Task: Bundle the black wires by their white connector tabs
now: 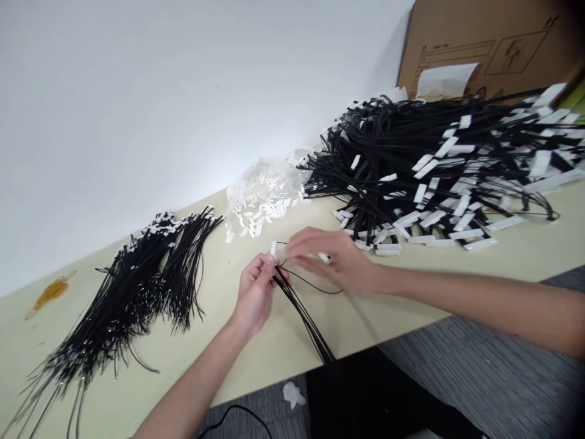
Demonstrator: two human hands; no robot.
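Near the middle of the table, my left hand (256, 292) is closed on a bundle of black cords (304, 320), which runs down over the table's front edge. A white connector piece (273, 249) stands up at its fingertips. My right hand (326, 256) is just to the right, blurred, with its fingers pressed together beside a thin black cord (315, 285) that curves below it. Whether the fingers grip that cord is too blurred to tell. A small white piece (324, 257) shows by the right hand.
Black cords with white ends (164, 274) lie in a heap at the left, near yellow rubber bands (52, 296). A clear bag of white pieces (265, 189) sits behind my hands. A large cord pile (402, 146) and a cardboard box (489, 46) are at the right.
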